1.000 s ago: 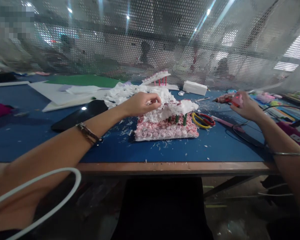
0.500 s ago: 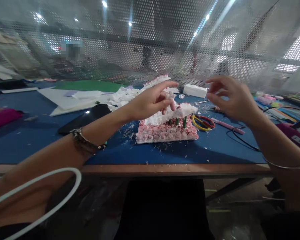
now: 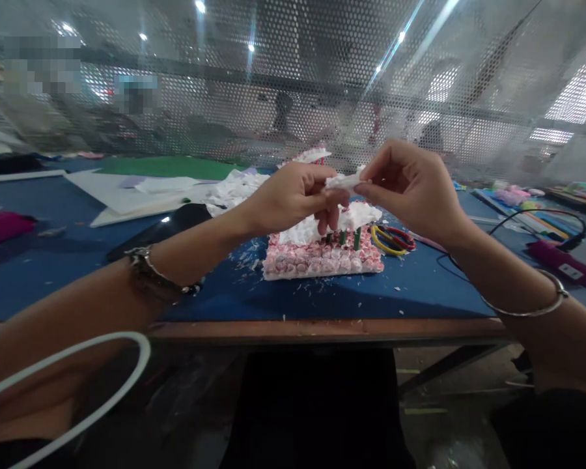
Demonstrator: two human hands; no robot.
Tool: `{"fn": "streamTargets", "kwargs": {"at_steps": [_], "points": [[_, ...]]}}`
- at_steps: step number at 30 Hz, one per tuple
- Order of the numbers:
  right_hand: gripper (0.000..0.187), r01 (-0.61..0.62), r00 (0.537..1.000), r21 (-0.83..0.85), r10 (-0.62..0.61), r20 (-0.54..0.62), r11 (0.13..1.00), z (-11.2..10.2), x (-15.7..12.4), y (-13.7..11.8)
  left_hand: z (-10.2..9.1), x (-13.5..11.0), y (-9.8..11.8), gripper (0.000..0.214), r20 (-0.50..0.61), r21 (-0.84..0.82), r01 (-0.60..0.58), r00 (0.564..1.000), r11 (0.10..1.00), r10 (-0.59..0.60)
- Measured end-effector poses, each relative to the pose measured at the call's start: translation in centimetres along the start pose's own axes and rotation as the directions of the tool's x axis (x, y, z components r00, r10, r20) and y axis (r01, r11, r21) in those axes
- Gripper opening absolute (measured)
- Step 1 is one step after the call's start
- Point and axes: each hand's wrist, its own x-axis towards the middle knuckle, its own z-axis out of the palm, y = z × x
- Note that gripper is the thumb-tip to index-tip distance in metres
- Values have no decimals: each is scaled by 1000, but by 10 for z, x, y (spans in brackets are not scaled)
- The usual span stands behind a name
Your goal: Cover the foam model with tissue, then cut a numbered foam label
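Note:
Between my two hands is a small crumpled strip of white paper (image 3: 344,182), raised above the table. My left hand (image 3: 295,195) pinches its left end between thumb and fingers. At the other end, the thumb and fingertips of my right hand (image 3: 410,185) close on it. Just below stands a craft model: a base covered in pink and white curled bits (image 3: 317,262), short green posts (image 3: 357,238) and a bumpy white upper layer (image 3: 297,232). My left hand partly hides that layer.
A heap of white paper scraps (image 3: 234,189) lies left of the model, near a dark flat device (image 3: 149,236). Yellow (image 3: 381,242) and red rings lie to the right. White sheets (image 3: 122,195), a green sheet (image 3: 170,167) and a purple pouch (image 3: 561,264) also lie about. Perforated metal rises behind.
My right hand has come left and down to the white strip in my left hand and now grips its end. The view has shifted slightly.

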Motion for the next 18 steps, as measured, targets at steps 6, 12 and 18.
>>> {"fn": "streamTargets", "kwargs": {"at_steps": [6,12,18], "points": [[27,-91,990,232,63,124,969,-12,-6,4,3,2,11,50,116,200,-47,993,979,24],[23,-143,980,313,91,175,939,-31,-15,8,6,-7,25,51,239,236,-39,971,971,-19],[18,-96,990,220,116,-83,971,-75,-14,56,-11,-32,24,51,315,234,-29,948,972,-48]]}}
